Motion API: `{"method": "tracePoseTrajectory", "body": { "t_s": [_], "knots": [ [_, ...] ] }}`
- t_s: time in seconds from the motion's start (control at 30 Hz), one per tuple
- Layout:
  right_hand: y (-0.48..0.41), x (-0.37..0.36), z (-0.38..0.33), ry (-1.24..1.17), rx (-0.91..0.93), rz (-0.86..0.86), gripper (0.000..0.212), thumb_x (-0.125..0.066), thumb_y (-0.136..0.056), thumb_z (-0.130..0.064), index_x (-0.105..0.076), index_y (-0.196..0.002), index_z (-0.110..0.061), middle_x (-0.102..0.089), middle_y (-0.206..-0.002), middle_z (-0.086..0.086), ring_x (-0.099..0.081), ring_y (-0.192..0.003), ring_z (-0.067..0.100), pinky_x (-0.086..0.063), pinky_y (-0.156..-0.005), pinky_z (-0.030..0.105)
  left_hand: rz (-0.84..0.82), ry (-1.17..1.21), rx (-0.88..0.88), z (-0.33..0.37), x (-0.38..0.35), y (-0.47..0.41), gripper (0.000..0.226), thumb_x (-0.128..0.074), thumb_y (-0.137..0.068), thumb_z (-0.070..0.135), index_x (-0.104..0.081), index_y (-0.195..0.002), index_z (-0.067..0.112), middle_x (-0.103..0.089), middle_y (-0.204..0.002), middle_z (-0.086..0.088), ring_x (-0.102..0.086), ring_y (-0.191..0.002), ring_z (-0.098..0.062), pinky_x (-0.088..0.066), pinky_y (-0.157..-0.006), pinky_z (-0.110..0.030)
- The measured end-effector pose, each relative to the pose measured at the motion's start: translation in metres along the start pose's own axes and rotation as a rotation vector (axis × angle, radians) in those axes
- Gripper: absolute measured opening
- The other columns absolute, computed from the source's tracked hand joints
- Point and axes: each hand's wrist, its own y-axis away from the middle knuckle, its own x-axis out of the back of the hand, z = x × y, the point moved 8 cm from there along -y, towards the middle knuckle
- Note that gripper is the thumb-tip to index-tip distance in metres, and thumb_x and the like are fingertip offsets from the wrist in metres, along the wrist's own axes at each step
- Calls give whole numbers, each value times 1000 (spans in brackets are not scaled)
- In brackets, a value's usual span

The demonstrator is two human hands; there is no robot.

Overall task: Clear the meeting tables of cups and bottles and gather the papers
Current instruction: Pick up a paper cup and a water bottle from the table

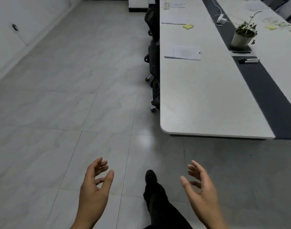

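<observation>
A sheaf of papers [182,52] is lying flat on the white surface [199,100], close to its left edge and well ahead of the person. Farther along that edge a second sheet [174,20] is lying with a yellow sticky-note pad [188,26] just beside it. Beyond them, more paper is showing only as a blur.

A dark strip [263,90] is running down the middle of the surface. Two markers [248,60] are lying on it, a potted plant [244,34] is standing upright behind them, and a white plug with a cable [221,19] is sitting farther back. Dark wheeled chairs [153,63] are standing tucked against the left edge.

The left grip [95,184] and the right grip [199,184] are hanging over the tiled floor [58,113], short of the surface's near end. Both are spread, with palms facing each other and fingers loosely curved, and are holding nothing. Between them a dark-trousered leg and shoe [150,176] are showing.
</observation>
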Motion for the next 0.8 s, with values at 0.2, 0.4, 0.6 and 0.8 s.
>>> {"method": "tracePoseTrajectory", "body": {
  "t_s": [0.2, 0.4, 0.6, 0.8],
  "knots": [
    [-180, -83, -97, 24, 84, -162, 56, -71, -90, -29, -46, -139, -39, -56, -130, -24, -56, -117, -6, -53, -95, 28, 92, 0, 2, 64, 6, -158, 46, -67, -89, 21, -50, -122, 47, -64, -120, 17, -60, -115, -5, -47, -83, -21],
    [-334, -160, -198, 99, 205, -273, 57, -70, -90, -31, -47, -142, -32, -56, -130, -23, -55, -118, -4, -49, -91, 19, 213, 48, -31, 110, 32, -301, 51, -62, -83, 36, -50, -132, 37, -63, -122, 18, -59, -114, 0, -48, -84, -21],
    [-482, -260, -232, 135, 203, -287, 58, -71, -89, -28, -47, -142, -32, -57, -130, -20, -55, -117, -6, -50, -93, 22, 237, 76, 23, 90, 26, -473, 45, -63, -81, 36, -51, -123, 45, -64, -120, 20, -60, -116, -1, -51, -87, -15],
    [-620, -337, -302, 42, 124, -206, 56, -70, -91, -26, -43, -136, -44, -55, -130, -22, -55, -119, -2, -51, -95, 29, 93, 21, -20, 147, 25, -692, 51, -62, -85, 35, -50, -134, 30, -62, -124, 14, -59, -111, 3, -45, -87, -20]
  ]
}}
